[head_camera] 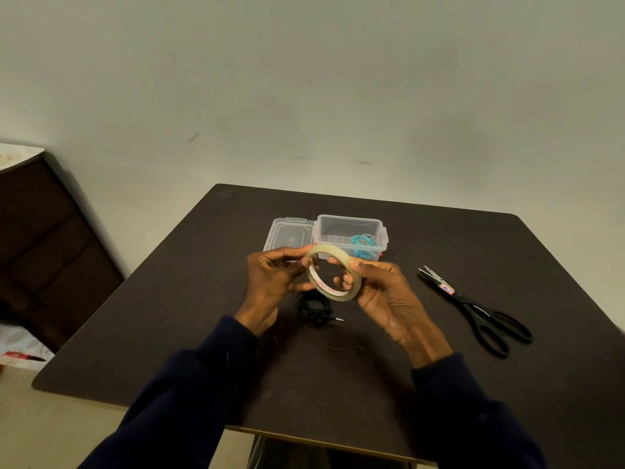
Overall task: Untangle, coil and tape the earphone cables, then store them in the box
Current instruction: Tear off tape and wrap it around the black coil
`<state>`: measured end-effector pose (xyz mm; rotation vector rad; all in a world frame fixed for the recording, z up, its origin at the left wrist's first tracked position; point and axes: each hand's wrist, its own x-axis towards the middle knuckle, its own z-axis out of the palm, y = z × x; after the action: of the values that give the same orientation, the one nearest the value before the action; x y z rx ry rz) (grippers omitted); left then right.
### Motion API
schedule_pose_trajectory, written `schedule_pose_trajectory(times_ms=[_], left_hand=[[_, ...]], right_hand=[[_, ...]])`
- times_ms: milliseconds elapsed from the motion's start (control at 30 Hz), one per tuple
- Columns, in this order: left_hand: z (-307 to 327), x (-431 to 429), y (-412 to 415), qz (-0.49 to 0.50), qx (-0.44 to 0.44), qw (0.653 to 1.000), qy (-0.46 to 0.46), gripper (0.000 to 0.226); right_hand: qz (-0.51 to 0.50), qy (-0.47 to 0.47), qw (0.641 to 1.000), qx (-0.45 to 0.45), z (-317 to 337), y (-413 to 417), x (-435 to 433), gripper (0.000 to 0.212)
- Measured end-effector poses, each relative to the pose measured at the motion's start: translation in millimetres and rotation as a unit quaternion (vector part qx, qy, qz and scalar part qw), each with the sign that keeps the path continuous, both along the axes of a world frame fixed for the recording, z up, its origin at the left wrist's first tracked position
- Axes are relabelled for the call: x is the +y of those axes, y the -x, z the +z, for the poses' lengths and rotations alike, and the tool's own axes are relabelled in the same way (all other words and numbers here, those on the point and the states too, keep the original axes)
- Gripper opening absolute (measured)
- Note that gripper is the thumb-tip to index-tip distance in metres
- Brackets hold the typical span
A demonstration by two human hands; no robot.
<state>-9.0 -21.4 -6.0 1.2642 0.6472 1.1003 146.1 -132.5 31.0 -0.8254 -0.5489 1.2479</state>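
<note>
While its end was seemingly sought, the tape roll (329, 252) was gripped by the left hand (270, 279) and right hand (382, 289).
Below it, the coiled black cable (314, 308) was left on the surface (162, 299) for binding, near the open box (350, 221).

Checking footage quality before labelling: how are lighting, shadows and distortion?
Head view: dim, warm light; the left hand and right hand, both holding the tape roll, cast a soft shadow on the dark table; wide-angle bows the table edges; the black cable coil barely stands out.
</note>
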Motion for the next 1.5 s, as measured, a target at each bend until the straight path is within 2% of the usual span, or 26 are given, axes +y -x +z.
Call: schedule_pose_trajectory(times_ms=[167,433,600,767,900,1000,1267,1500], left_hand=[[3,1,3,0.002,0.014,1.000,-0.019,0.021],[6,1,4,0.011,0.012,0.998,-0.065,0.018],[1,0,3,0.016,0.005,0.999,-0.032,0.018],[-1,-1,3,0.014,-0.006,1.000,-0.007,0.021],[-4,-2,3,0.012,-0.014,0.999,0.043,0.026],[-7,-5,1,0.009,-0.018,0.997,0.069,0.024],[-4,-6,1,0.027,0.009,0.999,-0.034,0.015],[-6,-10,0,0.035,-0.019,0.999,0.014,0.016]], right_hand=[[0.007,0.012,1.000,-0.006,0,0,-1,0.062],[0.004,0.033,0.999,-0.030,4,6,1,0.038],[0.005,0.038,0.999,-0.012,0,3,1,0.058],[0.015,0.019,1.000,-0.007,-3,1,2,0.063],[0.015,0.010,1.000,-0.007,-4,2,2,0.055],[-0.001,0.018,1.000,-0.024,-3,2,1,0.062],[-0.007,0.054,0.998,-0.022,-4,2,4,0.068],[0.017,0.035,0.999,0.002,-2,3,1,0.065]])
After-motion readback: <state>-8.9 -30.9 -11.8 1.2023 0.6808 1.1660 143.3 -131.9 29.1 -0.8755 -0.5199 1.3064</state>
